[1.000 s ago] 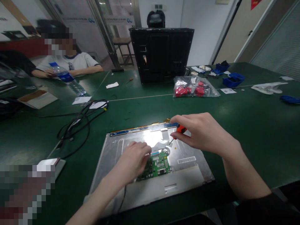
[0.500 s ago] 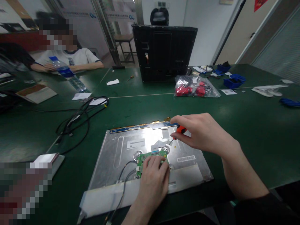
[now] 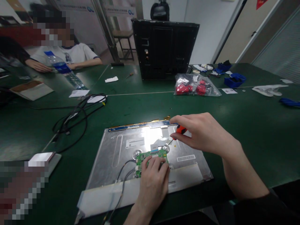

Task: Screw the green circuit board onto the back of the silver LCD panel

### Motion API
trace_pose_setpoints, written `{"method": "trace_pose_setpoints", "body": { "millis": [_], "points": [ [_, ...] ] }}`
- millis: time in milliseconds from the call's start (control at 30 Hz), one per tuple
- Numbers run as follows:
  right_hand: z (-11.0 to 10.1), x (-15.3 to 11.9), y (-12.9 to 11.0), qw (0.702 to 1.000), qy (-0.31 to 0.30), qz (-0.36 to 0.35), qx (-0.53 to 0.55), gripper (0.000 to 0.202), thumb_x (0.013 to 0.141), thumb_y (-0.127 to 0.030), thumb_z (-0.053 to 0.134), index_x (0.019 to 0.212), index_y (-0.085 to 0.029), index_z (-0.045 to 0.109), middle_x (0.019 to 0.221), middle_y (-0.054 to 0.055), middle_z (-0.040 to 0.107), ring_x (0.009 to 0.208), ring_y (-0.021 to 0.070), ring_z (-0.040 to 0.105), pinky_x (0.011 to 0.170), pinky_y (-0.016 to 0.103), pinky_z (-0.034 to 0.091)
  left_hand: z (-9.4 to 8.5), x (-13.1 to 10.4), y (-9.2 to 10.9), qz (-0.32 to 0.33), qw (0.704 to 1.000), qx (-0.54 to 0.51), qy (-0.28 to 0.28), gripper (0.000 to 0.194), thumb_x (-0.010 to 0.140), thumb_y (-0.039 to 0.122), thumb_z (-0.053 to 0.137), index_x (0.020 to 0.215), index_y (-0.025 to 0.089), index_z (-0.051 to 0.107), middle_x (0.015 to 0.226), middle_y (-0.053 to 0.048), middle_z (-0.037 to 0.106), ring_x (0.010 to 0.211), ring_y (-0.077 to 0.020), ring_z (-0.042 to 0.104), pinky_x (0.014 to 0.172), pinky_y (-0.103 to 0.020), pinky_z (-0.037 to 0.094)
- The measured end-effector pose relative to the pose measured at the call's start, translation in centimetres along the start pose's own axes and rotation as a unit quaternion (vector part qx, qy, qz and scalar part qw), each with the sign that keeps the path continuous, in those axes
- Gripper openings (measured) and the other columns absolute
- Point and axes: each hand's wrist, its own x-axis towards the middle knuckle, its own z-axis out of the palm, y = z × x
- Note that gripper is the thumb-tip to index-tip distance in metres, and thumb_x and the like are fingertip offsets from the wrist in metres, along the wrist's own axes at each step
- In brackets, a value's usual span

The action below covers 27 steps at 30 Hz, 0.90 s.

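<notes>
Green table [image 3: 140, 106] stretches beyond the panel's [image 3: 107, 159] far edge.

The left hand [image 3: 153, 178] lies on a green circuit board [image 3: 140, 156] and the right hand [image 3: 203, 132] grips a screwdriver [image 3: 181, 129]

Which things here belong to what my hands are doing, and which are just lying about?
In use:
screwdriver in right hand
green circuit board under left hand
metal panel beneath

Seemingly lying about:
plastic bottle
black cables
bag of red items
</notes>
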Motion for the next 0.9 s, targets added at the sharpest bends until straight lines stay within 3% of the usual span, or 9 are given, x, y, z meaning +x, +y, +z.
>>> {"method": "trace_pose_setpoints", "body": {
  "millis": [200, 400, 600, 900],
  "points": [
    [-0.4, -0.3, -0.1, 0.998, -0.022, -0.015, 0.052, 0.025, 0.091, -0.034, 0.059, 0.111, -0.019, 0.057, 0.088, 0.0, 0.069, 0.07, 0.0147, 0.062, 0.058, 0.025, 0.035, -0.3, 0.0, -0.1, 0.0, 1.0, -0.006, -0.004, 0.015, 0.089, 0.014, 0.052, 0.082, 0.021, 0.063, 0.089, -0.004, 0.066, 0.085, -0.0226, 0.06, 0.095, -0.046, 0.036],
    [-1.0, -0.7, 0.2, 0.979, -0.126, -0.046, 0.156, 0.025, 0.088, -0.028, 0.063, 0.112, -0.021, 0.057, 0.089, -0.002, 0.068, 0.074, 0.0122, 0.061, 0.065, 0.025, 0.039, 0.0, -0.1, -0.3, 0.002, 1.0, -0.018, -0.002, 0.013, 0.088, 0.015, 0.053, 0.083, 0.021, 0.063, 0.087, -0.004, 0.067, 0.084, -0.0218, 0.06, 0.094, -0.045, 0.038],
    [-0.6, -0.5, -0.2, 0.975, -0.159, -0.057, 0.147, 0.009, 0.085, -0.02, 0.064, 0.092, -0.021, 0.057, 0.081, -0.003, 0.064, 0.069, 0.0112, 0.056, 0.061, 0.024, 0.033, 0.1, -0.2, -0.5, -0.012, 0.999, -0.043, -0.009, 0.012, 0.089, 0.015, 0.054, 0.083, 0.021, 0.062, 0.088, -0.002, 0.066, 0.085, -0.0216, 0.059, 0.094, -0.045, 0.036],
    [-0.3, -0.5, -1.2, 0.972, -0.185, -0.073, 0.126, 0.013, 0.086, -0.021, 0.062, 0.094, -0.02, 0.053, 0.083, -0.002, 0.063, 0.069, 0.0127, 0.054, 0.059, 0.025, 0.031, -0.1, -0.1, -0.6, -0.002, 0.999, -0.051, -0.013, 0.012, 0.089, 0.014, 0.055, 0.082, 0.021, 0.062, 0.087, -0.002, 0.066, 0.086, -0.0218, 0.059, 0.093, -0.044, 0.036]
  ]
}}
